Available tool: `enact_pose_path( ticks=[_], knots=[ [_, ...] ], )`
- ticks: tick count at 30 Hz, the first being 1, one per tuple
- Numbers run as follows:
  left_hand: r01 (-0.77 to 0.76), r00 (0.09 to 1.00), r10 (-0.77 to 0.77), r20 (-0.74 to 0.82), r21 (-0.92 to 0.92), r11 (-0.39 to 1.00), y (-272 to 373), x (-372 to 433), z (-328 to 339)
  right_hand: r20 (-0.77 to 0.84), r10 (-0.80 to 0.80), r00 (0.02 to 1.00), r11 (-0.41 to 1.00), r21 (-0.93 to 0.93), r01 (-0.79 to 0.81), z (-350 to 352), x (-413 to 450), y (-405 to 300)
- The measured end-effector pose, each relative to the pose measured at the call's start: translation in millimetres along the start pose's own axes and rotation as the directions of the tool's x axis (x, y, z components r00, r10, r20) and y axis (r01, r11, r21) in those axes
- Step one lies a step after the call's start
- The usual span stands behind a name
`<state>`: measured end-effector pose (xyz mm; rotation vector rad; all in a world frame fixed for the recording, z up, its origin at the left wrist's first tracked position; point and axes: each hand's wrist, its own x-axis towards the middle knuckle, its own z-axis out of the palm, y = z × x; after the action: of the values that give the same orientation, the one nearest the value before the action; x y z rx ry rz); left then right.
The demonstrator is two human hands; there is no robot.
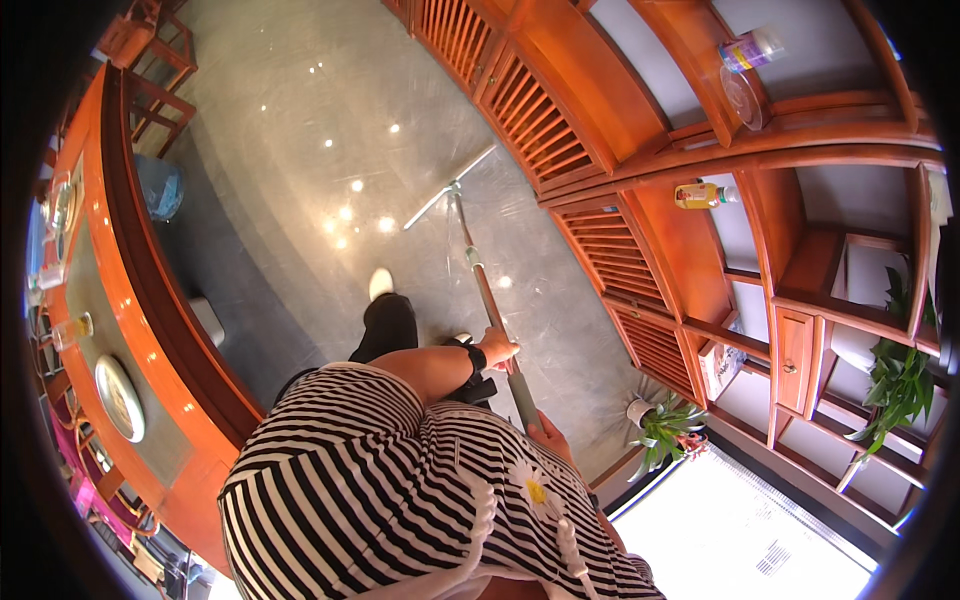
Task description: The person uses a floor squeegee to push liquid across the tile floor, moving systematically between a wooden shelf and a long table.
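Note:
A long-handled floor mop or squeegee with a brown pole (485, 292) and a thin, pale, wide head (450, 187) reaches out across the grey floor. My left hand (498, 348) is closed around the middle of the pole, with a black band on that wrist. Lower down, near my striped top, my right hand (551, 435) grips the pole's grey end sleeve (523, 399). The head lies flat on the floor, one end near the slatted cabinet doors. My feet stand behind it, a pale shoe (381, 283) showing.
Wooden slatted cabinets (536, 124) and open shelves line the right. A potted plant (664, 431) stands by the bright window. At left are a long wooden table (161, 330), a blue water jug (159, 187), a pale bin-like object (206, 321) and wooden chairs (161, 97).

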<state>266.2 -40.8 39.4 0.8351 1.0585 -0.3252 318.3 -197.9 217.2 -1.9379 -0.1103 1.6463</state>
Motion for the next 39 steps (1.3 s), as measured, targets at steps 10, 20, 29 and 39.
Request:
enact_pose_path(
  ticks=[10, 20, 29, 39],
  knots=[
    [-0.528, 0.766, 0.642, 0.037, 0.605, 0.595, 52, 63, -289, 0.293, 0.048, 0.955, 0.934, 0.326, -0.147, 154, 149, -166],
    [0.058, 0.928, -0.059, -0.367, -0.015, 0.998, 173, 91, -402, 0.242, 0.042, 0.969, 0.860, 0.486, -0.159, 248, 254, -264],
    [-0.110, 0.984, 0.168, -0.063, 0.531, 0.840, 75, 99, -296, 0.252, 0.100, 0.962, 0.601, 0.756, -0.261, 226, 176, -159],
    [-0.163, 0.977, 0.197, -0.084, 0.306, 0.938, 88, 43, -295, 0.170, 0.021, 0.985, 0.775, 0.620, -0.123, 223, 167, -145]
  ],
)
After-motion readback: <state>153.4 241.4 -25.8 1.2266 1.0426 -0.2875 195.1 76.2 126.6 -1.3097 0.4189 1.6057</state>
